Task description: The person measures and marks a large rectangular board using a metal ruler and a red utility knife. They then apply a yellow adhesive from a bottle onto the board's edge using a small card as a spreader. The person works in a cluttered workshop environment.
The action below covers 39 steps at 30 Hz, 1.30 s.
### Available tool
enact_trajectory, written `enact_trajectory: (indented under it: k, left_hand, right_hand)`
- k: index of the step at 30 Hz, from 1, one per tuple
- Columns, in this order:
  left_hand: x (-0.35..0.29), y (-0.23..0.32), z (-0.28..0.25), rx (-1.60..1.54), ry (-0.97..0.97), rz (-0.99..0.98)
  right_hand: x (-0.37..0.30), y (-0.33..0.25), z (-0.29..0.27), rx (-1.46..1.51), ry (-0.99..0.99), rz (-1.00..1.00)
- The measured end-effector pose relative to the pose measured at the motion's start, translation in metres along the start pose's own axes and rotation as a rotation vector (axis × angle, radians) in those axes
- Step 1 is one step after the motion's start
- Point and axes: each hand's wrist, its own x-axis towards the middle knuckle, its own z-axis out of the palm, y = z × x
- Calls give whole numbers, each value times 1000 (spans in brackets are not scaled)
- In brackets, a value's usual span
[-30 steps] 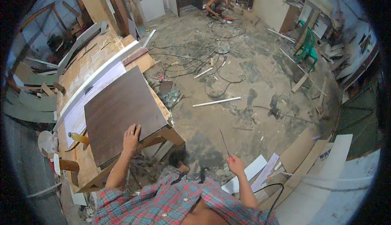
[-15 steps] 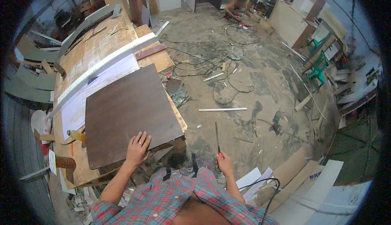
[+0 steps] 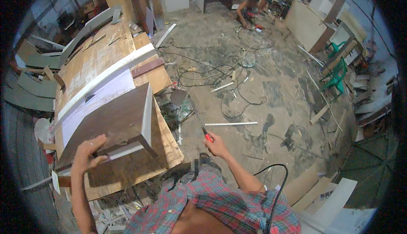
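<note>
A dark brown wooden panel with white sides [image 3: 114, 113], like a shallow box, sits tilted on the wooden worktable [image 3: 163, 151] at my left. Its right side is raised off the tabletop. My left hand [image 3: 90, 154] grips its near edge, fingers on top and thumb lower at the front. In my right hand [image 3: 218, 146], over the floor just right of the table, is a long thin-bladed tool with a red handle [image 3: 208, 138]. Its blade points away and slightly left; whether it is a file or a saw I cannot tell.
A long white strip [image 3: 106, 79] and white sheet lie across the table. Cables [image 3: 237, 71] and a white stick [image 3: 231, 123] lie on the floor. Boards [image 3: 326, 202] stand at the lower right. Green chairs [image 3: 337, 77] are at right; a person [image 3: 248, 11] crouches far off.
The panel has shifted left and toward me and tipped, showing its white side. My left hand has moved left to its near edge. My right hand has moved forward and left with the tool.
</note>
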Motion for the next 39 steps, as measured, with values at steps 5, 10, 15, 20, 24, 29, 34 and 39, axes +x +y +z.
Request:
enact_trajectory:
  k: [5,10,15,20,24,29,34,39]
  left_hand:
    - [52,-28,-64,-238,-51,-272]
    - [89,-65,-119,65,94,-301]
    - [122,-81,-138,-84,319,-241]
    - [138,-109,-133,39,672,-94]
    - [141,-123,-122,185,726,22]
    - [140,-130,-122,530,615,73]
    - [149,-144,-126,511,667,95]
    - [143,-111,-148,538,687,113]
  right_hand:
    - [76,-74,6,166,-100,-56]
    - [137,-158,61,-41,-17,-546]
    - [193,-221,106,-58,-111,-591]
    - [229,-265,139,-264,-51,-607]
    - [229,-294,153,-341,-69,-504]
    - [260,-279,170,-490,80,-524]
    - [267,-287,172,-529,65,-564]
    - [250,-304,147,-562,96,-590]
